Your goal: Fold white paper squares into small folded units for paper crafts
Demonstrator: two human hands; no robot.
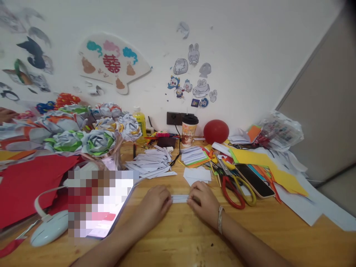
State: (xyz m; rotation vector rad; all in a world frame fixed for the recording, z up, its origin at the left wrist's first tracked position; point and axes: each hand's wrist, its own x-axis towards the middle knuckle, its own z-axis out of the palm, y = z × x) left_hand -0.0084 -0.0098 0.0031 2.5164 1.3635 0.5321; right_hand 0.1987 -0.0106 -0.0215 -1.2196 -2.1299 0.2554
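Observation:
A narrow folded strip of white paper (180, 198) stretches between my two hands, low over the wooden table. My left hand (157, 202) pinches its left end with curled fingers. At the right end, the fingers of my right hand (204, 203) are closed on the same strip, and a bracelet circles that wrist. Just beyond the hands lie a pile of folded white paper pieces (150, 162), a stack of white slips (193, 155) and some loose white paper (198, 174). The fingertips partly hide the strip's ends.
Scissors with red handles (233, 193) and a phone (254, 180) lie to the right. Left are a lit tablet (111, 211), a white lamp-like device (50, 228), red paper (30, 181) and paper flowers (98, 141). Behind stand a cup (189, 129) and a red balloon (216, 131).

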